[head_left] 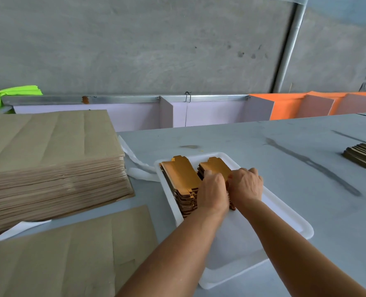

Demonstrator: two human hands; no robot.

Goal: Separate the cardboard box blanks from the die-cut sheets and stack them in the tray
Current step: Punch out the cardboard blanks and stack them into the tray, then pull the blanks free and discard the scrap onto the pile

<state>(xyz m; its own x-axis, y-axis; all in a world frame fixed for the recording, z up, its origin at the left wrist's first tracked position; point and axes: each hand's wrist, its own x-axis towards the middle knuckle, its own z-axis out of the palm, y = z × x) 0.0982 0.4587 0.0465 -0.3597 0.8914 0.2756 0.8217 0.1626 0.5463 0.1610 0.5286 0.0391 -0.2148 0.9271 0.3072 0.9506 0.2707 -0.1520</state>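
Resting side by side in the centre of the frame, both hands sat on a stack of blanks (210, 168) inside the white tray (289, 219). The left hand (213, 189) lay knuckles-up on the stack's near left side, fingers curled down over the top blank. The right hand (246, 184) lay just beside it, touching or nearly so, fingers curled over the stack's right edge. Both gripped the stack; how far the fingertips reached under could not be told.

A second stack (181, 174) of the same gold-faced blanks stood just left of the held one, against the tray's left wall. Both stacks occupied the far half of the tray; the near half showed bare white floor. The tray sat on the grey table (252, 138), angled from upper left to lower right.

At the left of the frame a tall pile of brown sheets (49, 159) rested on the table, white wrapping (139, 166) showing beneath it. One more brown sheet (70, 251) lay flat at the lower left, near the tray's left wall. A small dark pile (364, 155) of cardboard lay at the right edge, well apart from the tray.

Behind the table ran a metal rail (122, 99) with pale panels, orange panels (315, 105) at the upper right, and a bright green item (12, 94) at the upper left, before a grey wall.
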